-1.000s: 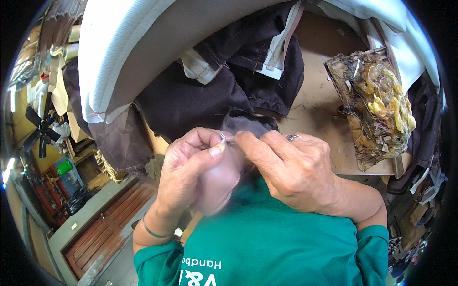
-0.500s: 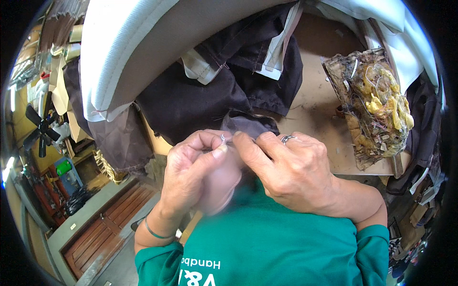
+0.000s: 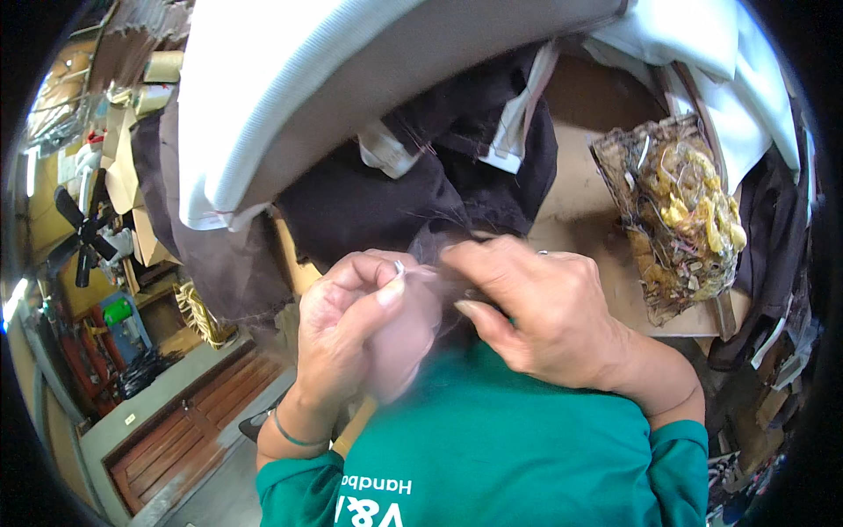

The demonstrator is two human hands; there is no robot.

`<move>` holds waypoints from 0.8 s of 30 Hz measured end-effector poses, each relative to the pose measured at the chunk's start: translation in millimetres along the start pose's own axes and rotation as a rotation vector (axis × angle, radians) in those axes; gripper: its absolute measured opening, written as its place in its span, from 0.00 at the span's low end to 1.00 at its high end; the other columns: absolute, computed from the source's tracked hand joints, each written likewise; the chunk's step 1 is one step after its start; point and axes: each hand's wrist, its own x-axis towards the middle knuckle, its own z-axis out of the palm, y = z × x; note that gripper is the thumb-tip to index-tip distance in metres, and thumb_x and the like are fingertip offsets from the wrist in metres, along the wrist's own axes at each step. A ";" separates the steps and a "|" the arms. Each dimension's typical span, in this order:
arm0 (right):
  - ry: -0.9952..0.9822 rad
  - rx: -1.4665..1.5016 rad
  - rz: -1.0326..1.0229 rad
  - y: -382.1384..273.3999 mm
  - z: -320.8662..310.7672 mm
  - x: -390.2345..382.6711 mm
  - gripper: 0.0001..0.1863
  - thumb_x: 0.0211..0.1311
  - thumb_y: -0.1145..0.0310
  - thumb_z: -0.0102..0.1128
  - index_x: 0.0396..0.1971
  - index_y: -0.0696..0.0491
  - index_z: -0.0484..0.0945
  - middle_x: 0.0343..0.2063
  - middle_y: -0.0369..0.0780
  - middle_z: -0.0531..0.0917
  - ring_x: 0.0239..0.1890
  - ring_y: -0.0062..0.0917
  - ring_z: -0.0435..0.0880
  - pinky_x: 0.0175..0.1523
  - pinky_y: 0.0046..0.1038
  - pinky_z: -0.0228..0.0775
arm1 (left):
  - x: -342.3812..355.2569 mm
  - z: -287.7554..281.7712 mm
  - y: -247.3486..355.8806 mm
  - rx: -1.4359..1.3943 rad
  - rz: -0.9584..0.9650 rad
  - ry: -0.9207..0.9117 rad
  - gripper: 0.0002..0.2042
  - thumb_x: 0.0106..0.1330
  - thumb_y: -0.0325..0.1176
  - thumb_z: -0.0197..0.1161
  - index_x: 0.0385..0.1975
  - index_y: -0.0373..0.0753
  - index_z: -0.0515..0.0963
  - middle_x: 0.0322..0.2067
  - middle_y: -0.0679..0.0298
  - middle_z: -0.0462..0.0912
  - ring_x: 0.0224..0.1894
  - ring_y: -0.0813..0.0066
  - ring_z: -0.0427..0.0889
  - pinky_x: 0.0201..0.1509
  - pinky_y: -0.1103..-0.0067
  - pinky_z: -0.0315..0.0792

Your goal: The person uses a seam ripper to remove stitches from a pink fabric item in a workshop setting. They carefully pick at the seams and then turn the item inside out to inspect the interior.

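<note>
My left hand (image 3: 347, 316) pinches the edge of a thin, pale pinkish piece of material (image 3: 404, 347) between thumb and forefinger. A small whitish tip stands up at the pinch. The rest of the piece hangs below the fingers, smeared by motion. Close on its right is my right hand (image 3: 558, 312), its thumb and forefinger apart and slightly blurred, with nothing visible between them. Behind both hands lies dark brown cloth (image 3: 369, 211) with frayed edges and loose threads. Pale strips (image 3: 514, 136) are stitched onto it.
A large white ribbed panel (image 3: 263, 114) arches over the dark cloth. On the tan tabletop (image 3: 562, 211) at right lies a ragged cardboard piece (image 3: 645, 263) crusted with yellowish dried glue. A black fan (image 3: 83, 228) and a wooden door (image 3: 180, 430) show at left.
My right thumb and forefinger have parted and come away from the pinched edge. My left hand keeps its pinch on the pinkish piece. The whole view has shifted slightly.
</note>
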 end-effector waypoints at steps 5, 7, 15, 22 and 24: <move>0.054 0.779 0.059 5.5 4.8 13.9 0.21 0.46 0.71 0.64 0.40 0.62 0.71 0.33 0.44 0.77 0.38 0.26 0.76 0.44 0.22 0.66 | -2.9 7.6 15.9 -0.014 0.224 -0.091 0.02 0.57 0.22 0.54 0.28 0.34 0.71 0.38 0.59 0.72 0.37 0.76 0.74 0.39 0.80 0.71; -0.030 0.930 0.233 -0.6 1.9 12.2 0.16 0.49 0.70 0.64 0.36 0.61 0.72 0.31 0.37 0.75 0.34 0.16 0.73 0.40 0.19 0.65 | -6.1 11.5 18.8 0.085 0.295 -0.128 0.02 0.56 0.21 0.55 0.28 0.34 0.71 0.38 0.58 0.72 0.37 0.76 0.74 0.39 0.80 0.70; -0.166 1.062 0.311 -4.1 -4.7 9.9 0.14 0.46 0.69 0.62 0.31 0.61 0.73 0.24 0.39 0.77 0.29 0.14 0.72 0.34 0.21 0.67 | -2.8 6.1 31.3 0.834 0.625 -0.113 0.06 0.44 0.22 0.62 0.23 0.34 0.73 0.32 0.55 0.77 0.28 0.72 0.78 0.30 0.80 0.71; -0.063 0.384 -0.057 -21.5 -30.7 15.9 0.10 0.38 0.71 0.58 0.24 0.58 0.72 0.23 0.44 0.76 0.24 0.34 0.77 0.27 0.32 0.67 | -15.6 17.9 38.7 0.992 0.639 -0.167 0.07 0.45 0.25 0.62 0.22 0.33 0.72 0.30 0.53 0.77 0.29 0.68 0.77 0.31 0.80 0.70; -0.042 0.272 -0.096 -25.4 -36.0 22.1 0.11 0.36 0.69 0.57 0.23 0.57 0.72 0.21 0.44 0.76 0.25 0.39 0.76 0.27 0.36 0.67 | -16.8 25.6 42.8 1.107 0.788 -0.169 0.06 0.47 0.26 0.61 0.23 0.32 0.73 0.29 0.52 0.77 0.28 0.68 0.77 0.32 0.80 0.70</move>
